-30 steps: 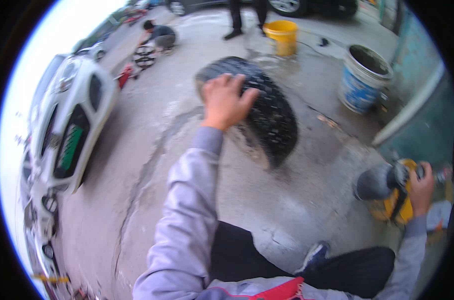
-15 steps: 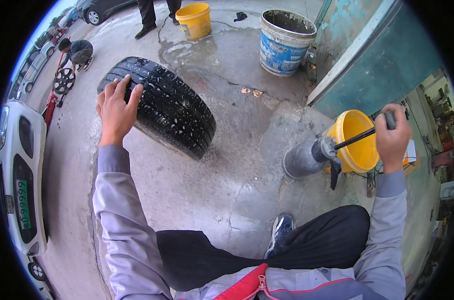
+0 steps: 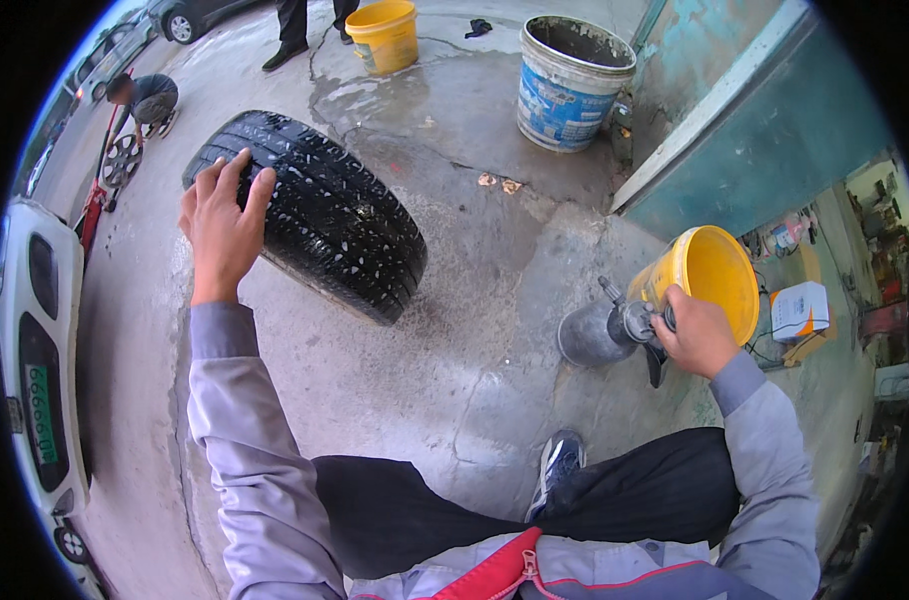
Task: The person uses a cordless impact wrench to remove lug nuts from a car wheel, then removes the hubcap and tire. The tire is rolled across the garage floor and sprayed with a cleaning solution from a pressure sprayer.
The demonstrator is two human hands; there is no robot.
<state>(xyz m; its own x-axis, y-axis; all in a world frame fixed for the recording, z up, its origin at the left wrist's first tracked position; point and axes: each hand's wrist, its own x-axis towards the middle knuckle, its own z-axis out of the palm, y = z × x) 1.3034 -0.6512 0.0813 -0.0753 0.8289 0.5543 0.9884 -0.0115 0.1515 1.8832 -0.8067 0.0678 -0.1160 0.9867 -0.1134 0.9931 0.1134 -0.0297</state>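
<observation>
A wet black tyre (image 3: 335, 215), spotted with whitish flecks or droplets, stands on its tread at left centre. On its near left edge rests my left hand (image 3: 225, 225), open, fingers spread over the tread. To the right a grey pump sprayer (image 3: 590, 335) stands on the ground, with a short nozzle pointing up and a dark trigger lever beneath its head. My right hand (image 3: 700, 335) is closed around the pump handle at the sprayer's top, its rod pushed in. Directly behind the sprayer is a yellow bucket (image 3: 720, 285), tipped toward me.
A large white-and-blue bucket (image 3: 565, 100) stands by a teal door (image 3: 755, 150). Farther back are another yellow bucket (image 3: 383, 38) and a standing person's legs (image 3: 291, 30). At far left a person crouches (image 3: 155, 100) with a wheel cover (image 3: 122, 160), near a white car (image 3: 45, 350).
My right hand has moved down and left, pushing the long pump rod into the sprayer. The left hand stays on the tyre, which has barely shifted.
</observation>
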